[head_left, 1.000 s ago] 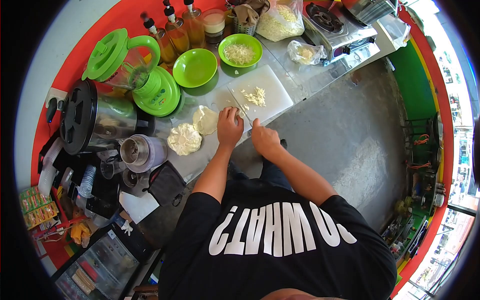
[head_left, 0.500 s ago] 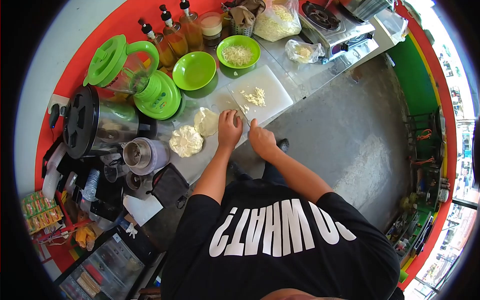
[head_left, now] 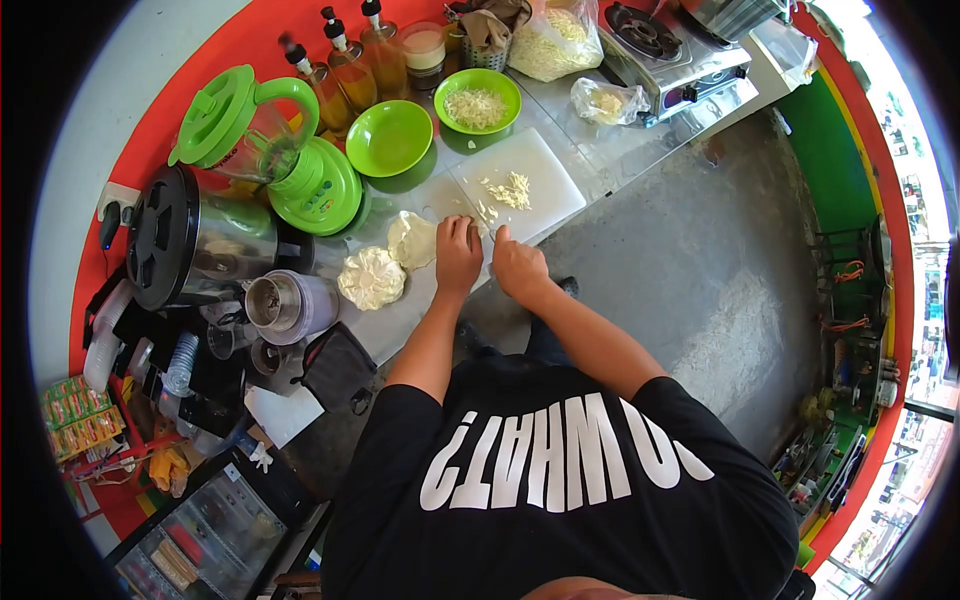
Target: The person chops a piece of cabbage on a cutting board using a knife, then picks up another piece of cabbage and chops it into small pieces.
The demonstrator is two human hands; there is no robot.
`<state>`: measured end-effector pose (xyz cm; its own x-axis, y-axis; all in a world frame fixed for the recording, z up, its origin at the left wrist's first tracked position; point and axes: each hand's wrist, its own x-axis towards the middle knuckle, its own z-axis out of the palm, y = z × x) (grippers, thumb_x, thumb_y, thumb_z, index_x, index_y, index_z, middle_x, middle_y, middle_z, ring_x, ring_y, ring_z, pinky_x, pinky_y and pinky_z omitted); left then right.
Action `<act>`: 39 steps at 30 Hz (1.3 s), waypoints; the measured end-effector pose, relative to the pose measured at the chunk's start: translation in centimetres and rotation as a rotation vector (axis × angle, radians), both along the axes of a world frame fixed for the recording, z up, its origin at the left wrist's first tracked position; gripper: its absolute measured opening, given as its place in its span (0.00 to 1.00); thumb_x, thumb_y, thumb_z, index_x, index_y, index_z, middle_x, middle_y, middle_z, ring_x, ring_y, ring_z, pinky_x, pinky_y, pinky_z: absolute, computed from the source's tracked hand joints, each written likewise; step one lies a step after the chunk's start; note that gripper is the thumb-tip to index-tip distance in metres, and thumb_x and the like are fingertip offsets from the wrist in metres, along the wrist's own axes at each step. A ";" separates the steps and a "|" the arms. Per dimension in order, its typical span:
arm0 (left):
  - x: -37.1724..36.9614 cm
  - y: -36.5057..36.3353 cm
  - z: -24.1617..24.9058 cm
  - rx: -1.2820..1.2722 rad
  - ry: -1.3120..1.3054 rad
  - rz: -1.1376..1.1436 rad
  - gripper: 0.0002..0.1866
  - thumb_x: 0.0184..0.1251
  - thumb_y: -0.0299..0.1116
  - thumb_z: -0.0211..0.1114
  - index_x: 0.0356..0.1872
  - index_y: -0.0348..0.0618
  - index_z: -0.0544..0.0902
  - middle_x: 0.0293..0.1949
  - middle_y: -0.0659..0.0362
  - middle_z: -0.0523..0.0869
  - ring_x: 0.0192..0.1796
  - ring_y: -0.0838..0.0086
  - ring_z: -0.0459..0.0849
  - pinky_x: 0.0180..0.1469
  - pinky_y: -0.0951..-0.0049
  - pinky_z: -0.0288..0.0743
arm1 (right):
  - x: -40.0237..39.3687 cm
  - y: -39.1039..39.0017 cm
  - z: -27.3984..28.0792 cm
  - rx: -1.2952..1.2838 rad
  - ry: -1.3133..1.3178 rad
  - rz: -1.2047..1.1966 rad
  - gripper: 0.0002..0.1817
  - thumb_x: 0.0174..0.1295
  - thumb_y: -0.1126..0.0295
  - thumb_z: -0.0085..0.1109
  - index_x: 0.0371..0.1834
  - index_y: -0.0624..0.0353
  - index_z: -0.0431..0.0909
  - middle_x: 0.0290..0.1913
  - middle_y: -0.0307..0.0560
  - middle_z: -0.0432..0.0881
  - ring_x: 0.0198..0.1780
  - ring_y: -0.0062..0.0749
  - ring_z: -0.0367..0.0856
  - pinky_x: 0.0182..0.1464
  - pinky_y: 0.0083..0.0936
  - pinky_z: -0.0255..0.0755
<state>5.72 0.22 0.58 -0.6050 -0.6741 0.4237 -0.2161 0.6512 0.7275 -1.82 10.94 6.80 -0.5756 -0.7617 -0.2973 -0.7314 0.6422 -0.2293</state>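
A white cutting board (head_left: 552, 182) lies near the table's front edge, with a pile of pale chopped shreds (head_left: 512, 190) on it. At the board's near left corner, my left hand (head_left: 459, 252) has its fingers curled down over something pale, mostly hidden. Just to its right my right hand (head_left: 518, 264) is closed round a knife handle; the knife itself is barely visible between the hands. Left of my left hand are a cabbage head (head_left: 372, 279) and a loose pale leaf (head_left: 411, 240). Beyond the board stands a green bowl of shreds (head_left: 477, 104).
Another green bowl (head_left: 390, 139) stands beside a green blender (head_left: 318, 187). Oil bottles (head_left: 350, 78) line the back wall. A bag of shreds (head_left: 556, 45), a small plastic bag (head_left: 608, 103) and a gas stove (head_left: 665, 60) are at the back right.
My right hand has shifted slightly left and up, closer to my left hand. My left hand has moved very little.
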 end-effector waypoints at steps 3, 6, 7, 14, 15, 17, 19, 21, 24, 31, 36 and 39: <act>-0.1 0.1 0.3 -0.007 0.023 0.039 0.08 0.69 0.25 0.63 0.45 0.35 0.82 0.47 0.46 0.82 0.52 0.47 0.80 0.57 0.54 0.74 | -0.1 0.0 0.7 -0.006 0.030 0.070 0.11 0.69 0.73 0.52 0.50 0.66 0.66 0.33 0.61 0.89 0.37 0.54 0.92 0.38 0.44 0.85; -0.3 -0.2 -0.1 0.006 0.033 0.045 0.07 0.68 0.24 0.64 0.44 0.35 0.82 0.46 0.47 0.82 0.50 0.49 0.80 0.54 0.55 0.75 | 0.9 0.6 0.1 0.019 0.002 0.019 0.12 0.68 0.74 0.52 0.50 0.66 0.66 0.33 0.61 0.89 0.38 0.54 0.92 0.39 0.44 0.85; -0.3 -0.3 -0.2 0.031 0.025 0.045 0.06 0.68 0.24 0.64 0.44 0.36 0.82 0.45 0.48 0.82 0.48 0.50 0.81 0.53 0.56 0.75 | 0.9 0.7 -0.4 0.028 -0.008 -0.004 0.12 0.68 0.74 0.52 0.50 0.66 0.66 0.33 0.62 0.89 0.38 0.54 0.92 0.39 0.44 0.85; -0.2 -0.5 -0.6 0.028 0.031 0.038 0.03 0.69 0.23 0.63 0.41 0.36 0.82 0.42 0.50 0.82 0.42 0.54 0.81 0.45 0.59 0.76 | -0.1 0.4 1.4 0.015 0.003 0.066 0.14 0.68 0.73 0.52 0.53 0.68 0.65 0.34 0.62 0.89 0.38 0.54 0.91 0.40 0.45 0.85; -0.1 -0.5 -0.7 0.028 0.031 0.038 0.03 0.69 0.23 0.63 0.41 0.36 0.82 0.42 0.50 0.82 0.42 0.54 0.81 0.45 0.59 0.76 | 0.1 0.6 1.2 0.015 0.003 0.067 0.14 0.68 0.73 0.52 0.53 0.68 0.65 0.34 0.62 0.89 0.38 0.54 0.91 0.40 0.45 0.85; -0.3 -0.5 -0.7 0.011 0.033 0.061 0.03 0.69 0.23 0.63 0.41 0.36 0.82 0.41 0.50 0.82 0.42 0.55 0.81 0.44 0.60 0.77 | 0.6 0.9 0.4 0.028 -0.013 0.013 0.13 0.68 0.74 0.52 0.52 0.67 0.65 0.35 0.62 0.89 0.38 0.55 0.91 0.40 0.45 0.85; -0.5 -0.5 -0.8 0.010 0.043 0.073 0.03 0.69 0.22 0.63 0.41 0.36 0.82 0.41 0.50 0.82 0.41 0.55 0.81 0.44 0.60 0.76 | 0.6 0.7 -0.5 0.049 -0.016 0.004 0.13 0.68 0.74 0.52 0.52 0.67 0.65 0.35 0.63 0.89 0.39 0.55 0.91 0.41 0.45 0.85; -0.5 -0.5 -0.8 0.010 0.050 0.083 0.03 0.69 0.22 0.63 0.40 0.36 0.81 0.41 0.50 0.81 0.41 0.55 0.81 0.44 0.60 0.76 | 0.3 0.5 -0.8 0.070 -0.022 -0.007 0.13 0.68 0.74 0.52 0.52 0.67 0.65 0.36 0.64 0.89 0.40 0.56 0.91 0.42 0.45 0.85; -0.2 -0.5 -0.7 -0.004 0.031 0.062 0.03 0.69 0.22 0.63 0.41 0.36 0.81 0.41 0.50 0.81 0.41 0.55 0.81 0.44 0.59 0.76 | -0.4 -0.3 0.3 0.014 0.029 0.048 0.11 0.70 0.74 0.52 0.51 0.64 0.66 0.36 0.61 0.90 0.39 0.52 0.92 0.41 0.41 0.86; -0.5 -0.4 -0.9 0.005 0.044 0.078 0.04 0.67 0.22 0.63 0.41 0.36 0.81 0.41 0.50 0.81 0.41 0.55 0.81 0.45 0.59 0.75 | 0.9 0.1 -0.2 0.093 -0.057 -0.006 0.13 0.68 0.74 0.53 0.51 0.66 0.65 0.39 0.66 0.88 0.43 0.57 0.91 0.45 0.45 0.85; -0.2 -0.6 -0.9 0.014 0.052 0.049 0.04 0.67 0.22 0.63 0.41 0.36 0.82 0.41 0.50 0.81 0.41 0.54 0.80 0.45 0.59 0.76 | -0.2 -0.5 0.8 0.036 -0.035 0.053 0.12 0.70 0.73 0.51 0.51 0.66 0.64 0.38 0.65 0.88 0.42 0.57 0.91 0.44 0.45 0.85; -0.3 -0.5 -1.1 0.022 0.044 0.049 0.04 0.67 0.22 0.63 0.41 0.36 0.82 0.41 0.50 0.81 0.42 0.54 0.81 0.45 0.58 0.76 | 0.4 -0.1 1.2 0.061 -0.010 0.066 0.11 0.70 0.73 0.52 0.51 0.65 0.66 0.37 0.62 0.89 0.41 0.54 0.92 0.42 0.42 0.86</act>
<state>5.42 -0.24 -0.48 -0.5520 -0.7121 0.4338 -0.2148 0.6241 0.7512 -1.43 10.88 8.02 -0.5216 -0.7784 -0.3493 -0.7706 0.6055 -0.1988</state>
